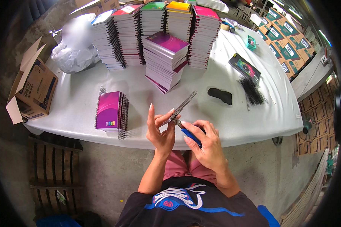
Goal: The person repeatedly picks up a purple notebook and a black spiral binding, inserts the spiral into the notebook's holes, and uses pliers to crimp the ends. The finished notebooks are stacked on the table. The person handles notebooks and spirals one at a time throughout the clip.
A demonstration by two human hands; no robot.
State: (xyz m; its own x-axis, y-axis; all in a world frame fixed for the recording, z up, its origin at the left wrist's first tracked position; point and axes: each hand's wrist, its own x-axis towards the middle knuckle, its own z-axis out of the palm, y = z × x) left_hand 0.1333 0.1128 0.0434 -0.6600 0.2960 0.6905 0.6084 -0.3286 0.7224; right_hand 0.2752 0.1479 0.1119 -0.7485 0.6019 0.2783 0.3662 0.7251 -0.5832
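Between the fingers of my left hand [161, 132] is a dark wire spiral coil [186, 102], slanting up and away to the right. My left index finger is stretched upward, apart from the grip. My right hand [208, 145] is closed around blue-handled pliers [191, 137]. Their metal jaws meet the near end of the coil, at my left fingertips; whether they bite on the wire is too small to tell. To the left lies a pile of purple spiral notebooks [107, 110], with coils along its sides. Farther back stands a stack of purple-covered books [166, 42] with no coils visible.
Tall stacks of spiral notebooks [153, 19] line the table's back. A black cloth-like piece [220, 96], loose black coils [252, 92] and a dark notebook [244, 68] lie right. An open carton [36, 89] and white plastic bag [74, 58] are left. A green basket [251, 43] sits far right.
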